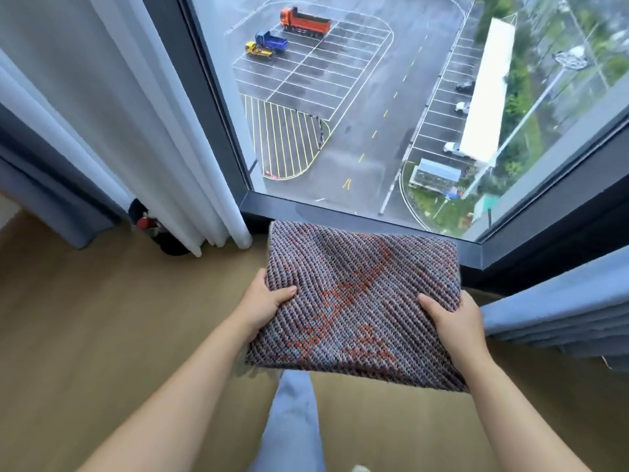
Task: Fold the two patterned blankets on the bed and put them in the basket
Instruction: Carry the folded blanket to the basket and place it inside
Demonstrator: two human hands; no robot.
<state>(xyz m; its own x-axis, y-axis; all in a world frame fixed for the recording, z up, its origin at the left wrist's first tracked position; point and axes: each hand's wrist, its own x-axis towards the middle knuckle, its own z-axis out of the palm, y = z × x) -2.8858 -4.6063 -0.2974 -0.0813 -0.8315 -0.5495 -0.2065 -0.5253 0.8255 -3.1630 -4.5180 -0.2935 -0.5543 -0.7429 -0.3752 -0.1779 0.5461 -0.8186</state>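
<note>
Folded blanket (pixel 354 301) held flat in the air in front of the body, over the wooden floor (pixel 102 335) and just short of the dark window sill (pixel 340 212). Woven in grey, blue and purple threads, with orange-red patches running diagonally across the top face. Folded into a thick rectangle, far edge tilted slightly up toward the window.

Left hand (pixel 263 301) clamped on the blanket's left edge — thumb lying on top, fingers tucked underneath and out of sight. Right hand (pixel 454 318) gripping the right edge the same way, thumb on the upper face, fingers hidden below. Both forearms bare, stretched forward.

Below the blanket, a leg in light blue trousers (pixel 292 413) stepping forward.

White sheer curtain (pixel 143 131) hanging at left, its hem on the floor; darker blue curtain (pixel 58 185) behind it at far left. Another blue curtain (pixel 558 311) bunched at right, beside the right hand. Small dark object with a red part (pixel 149 223) on the floor at the foot of the white curtain — cannot tell what it is.

Through the glass, far below: wet car park (pixel 316 80) with white bay lines, three trucks parked together — orange (pixel 304 22), blue (pixel 271 40), yellow (pixel 258 50).
</note>
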